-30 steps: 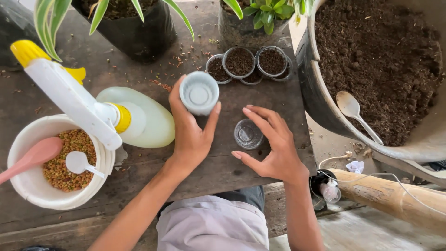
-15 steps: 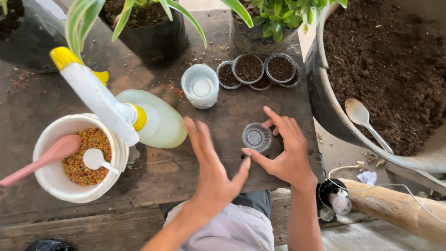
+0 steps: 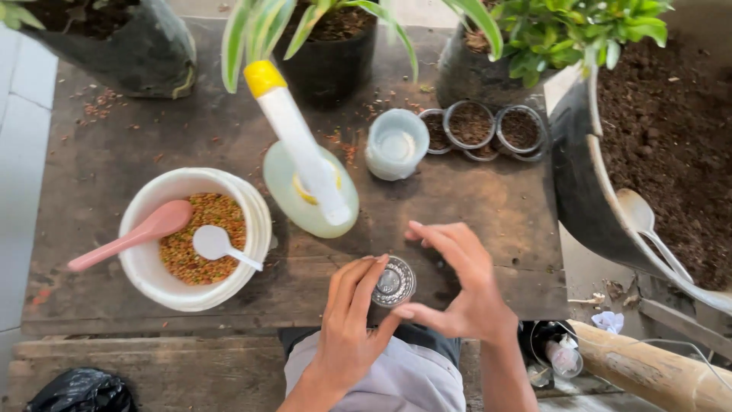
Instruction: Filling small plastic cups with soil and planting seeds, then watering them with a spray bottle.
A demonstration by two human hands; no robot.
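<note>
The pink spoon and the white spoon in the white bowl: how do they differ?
The pink spoon is larger and longer than the white spoon. The pink spoon's handle sticks out past the rim of the white bowl to the left; the white spoon's short handle points right and stays inside. Both rest on the brown and green granules, bowls facing up.

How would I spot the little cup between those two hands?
Start at the dark wooden table and go to its near edge. The small clear cup sits there between the left hand and right hand, empty, unlike the soil-filled cups at the back.
</note>
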